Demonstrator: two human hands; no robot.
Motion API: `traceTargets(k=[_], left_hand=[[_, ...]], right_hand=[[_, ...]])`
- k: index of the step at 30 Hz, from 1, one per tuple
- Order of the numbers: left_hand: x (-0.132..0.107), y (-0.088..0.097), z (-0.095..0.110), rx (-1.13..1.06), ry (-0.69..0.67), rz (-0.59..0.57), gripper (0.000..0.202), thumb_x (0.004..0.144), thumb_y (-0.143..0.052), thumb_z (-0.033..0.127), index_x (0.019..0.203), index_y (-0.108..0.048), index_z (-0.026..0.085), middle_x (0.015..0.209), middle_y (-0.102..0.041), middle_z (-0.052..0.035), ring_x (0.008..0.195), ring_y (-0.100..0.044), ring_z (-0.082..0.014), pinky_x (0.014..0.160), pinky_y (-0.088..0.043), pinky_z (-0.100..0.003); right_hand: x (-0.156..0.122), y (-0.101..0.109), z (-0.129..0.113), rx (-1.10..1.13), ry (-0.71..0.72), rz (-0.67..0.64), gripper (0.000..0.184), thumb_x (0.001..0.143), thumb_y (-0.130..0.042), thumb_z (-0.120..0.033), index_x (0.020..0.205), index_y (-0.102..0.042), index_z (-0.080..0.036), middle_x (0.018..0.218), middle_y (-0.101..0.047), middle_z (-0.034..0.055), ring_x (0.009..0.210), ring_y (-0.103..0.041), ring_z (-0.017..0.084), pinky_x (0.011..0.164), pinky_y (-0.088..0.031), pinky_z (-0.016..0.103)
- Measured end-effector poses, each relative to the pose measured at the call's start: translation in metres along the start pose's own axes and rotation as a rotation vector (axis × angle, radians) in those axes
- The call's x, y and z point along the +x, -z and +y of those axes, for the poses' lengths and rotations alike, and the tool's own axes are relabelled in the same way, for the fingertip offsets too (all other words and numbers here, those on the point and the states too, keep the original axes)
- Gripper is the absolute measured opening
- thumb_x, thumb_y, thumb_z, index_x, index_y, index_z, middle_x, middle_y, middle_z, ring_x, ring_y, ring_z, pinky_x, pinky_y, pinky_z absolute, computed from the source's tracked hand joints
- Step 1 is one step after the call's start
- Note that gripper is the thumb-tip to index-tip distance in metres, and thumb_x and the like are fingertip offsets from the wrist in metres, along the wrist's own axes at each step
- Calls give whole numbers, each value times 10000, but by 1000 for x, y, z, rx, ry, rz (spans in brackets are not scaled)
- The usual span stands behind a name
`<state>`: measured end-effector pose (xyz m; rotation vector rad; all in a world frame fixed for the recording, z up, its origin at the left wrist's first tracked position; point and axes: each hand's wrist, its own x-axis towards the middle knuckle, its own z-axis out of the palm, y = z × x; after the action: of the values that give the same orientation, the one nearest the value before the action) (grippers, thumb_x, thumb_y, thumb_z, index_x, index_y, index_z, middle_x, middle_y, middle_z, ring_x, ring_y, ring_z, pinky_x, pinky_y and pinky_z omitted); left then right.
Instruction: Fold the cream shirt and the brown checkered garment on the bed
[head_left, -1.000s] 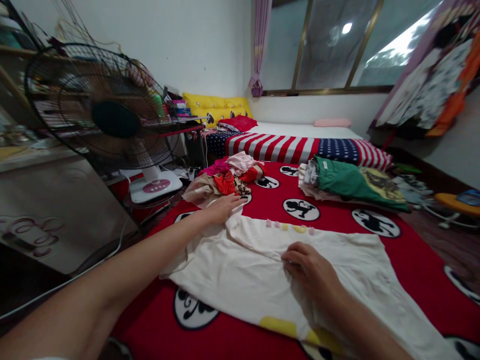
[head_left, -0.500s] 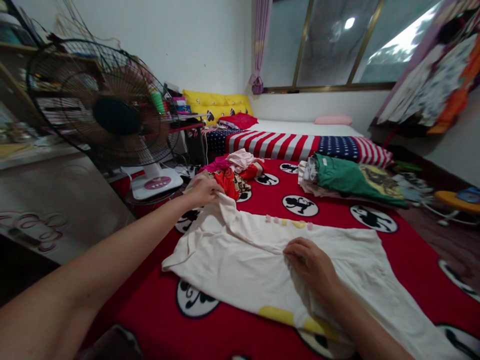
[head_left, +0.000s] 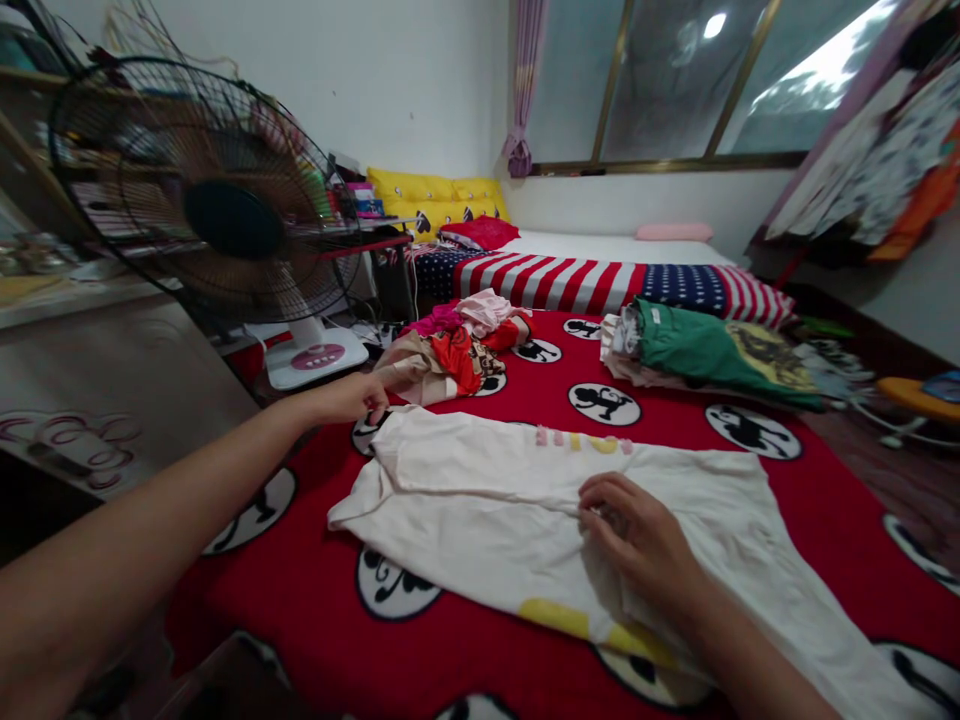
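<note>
A white shirt point(head_left: 480, 545) with yellow patches and small pink marks lies spread and creased on the red cloth point(head_left: 315, 620). At its far left corner, my left hand point(head_left: 360, 398) is closed, the fingertips pinching the edge of the fabric. My right hand point(head_left: 637, 525) rests over the middle of the shirt. Its fingers are curled and the tips meet the thumb at a long crease in the fabric. The shirt's lower right part passes under my right forearm.
A heap of crumpled clothes point(head_left: 457, 345) lies beyond my left hand. Folded clothes with a green piece point(head_left: 697, 345) on top sit at the back right. A large fan point(head_left: 232, 220) stands at left, and a bed with a striped cover point(head_left: 555, 285) lies behind.
My left hand has moved left and toward me, lowering the raised shirt edge and laying it flatter. My right hand has stayed nearly in place, with its fingers slightly looser.
</note>
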<state>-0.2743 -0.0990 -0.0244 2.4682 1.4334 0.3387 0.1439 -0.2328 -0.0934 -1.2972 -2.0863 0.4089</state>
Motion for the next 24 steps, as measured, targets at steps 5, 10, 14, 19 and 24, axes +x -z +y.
traceTargets(k=[5,10,14,19,24], left_hand=[[8,-22,31,45,-81,28,255,720,-492,117,817,-720,176,875,-705,-37,852,-624,-187,819,-450,-260],[8,-44,55,94,-114,-5,196,782,-609,285,929,-710,204,1004,-640,-53,906,-605,-203,815,-456,-282],[7,-46,46,166,-66,-14,225,765,-640,289,965,-710,214,1043,-615,-59,978,-592,-220,863,-460,-301],[16,-52,46,113,-82,55,289,832,-552,263,1084,-670,185,1120,-638,-87,1040,-596,-234,932,-457,-346],[24,-74,79,-7,-249,84,464,854,-584,332,1288,-547,174,1328,-530,-131,1217,-505,-258,1036,-401,-379]], right_hand=[[-4,2,0,-64,-11,72,131,848,-547,-284,930,-636,-232,1045,-622,64,964,-604,204,839,-477,312],[-12,7,1,-80,-33,-12,120,845,-527,-229,910,-628,-232,1002,-620,53,905,-606,188,792,-488,298],[-18,0,5,-72,13,29,136,850,-528,-198,936,-628,-232,1022,-609,57,937,-593,195,810,-486,313],[-21,-9,10,-39,43,147,221,843,-557,-167,1051,-596,-233,1107,-579,66,1025,-568,209,882,-470,343],[-24,-1,5,-20,2,407,225,843,-533,-132,1040,-594,-222,1091,-564,67,1001,-566,205,815,-475,333]])
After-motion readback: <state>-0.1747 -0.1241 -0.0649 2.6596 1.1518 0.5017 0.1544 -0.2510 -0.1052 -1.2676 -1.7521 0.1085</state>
